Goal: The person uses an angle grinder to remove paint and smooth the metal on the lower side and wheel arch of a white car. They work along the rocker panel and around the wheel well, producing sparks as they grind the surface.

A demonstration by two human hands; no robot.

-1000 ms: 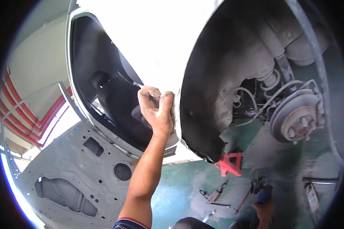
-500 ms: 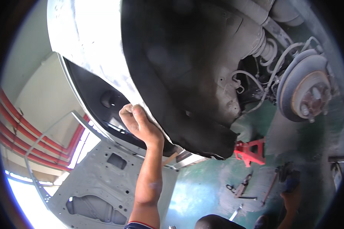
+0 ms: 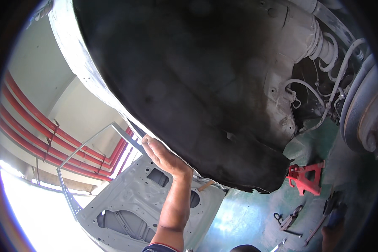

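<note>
Green floor darkens near the right hand, grip unclear; left fingers clasp the panel edge.

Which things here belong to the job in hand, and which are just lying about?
Apparently in use:
left hand, against the white body panel
dim right hand, by a dark bluish object; grip unclear

Apparently lying about:
red stand, upright
metal hand tool

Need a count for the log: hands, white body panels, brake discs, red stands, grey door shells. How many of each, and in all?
Hands: 2 (left hand, right hand, dim)
White body panel: 1
Brake disc: 1
Red stand: 1
Grey door shell: 1
Total: 6
</note>
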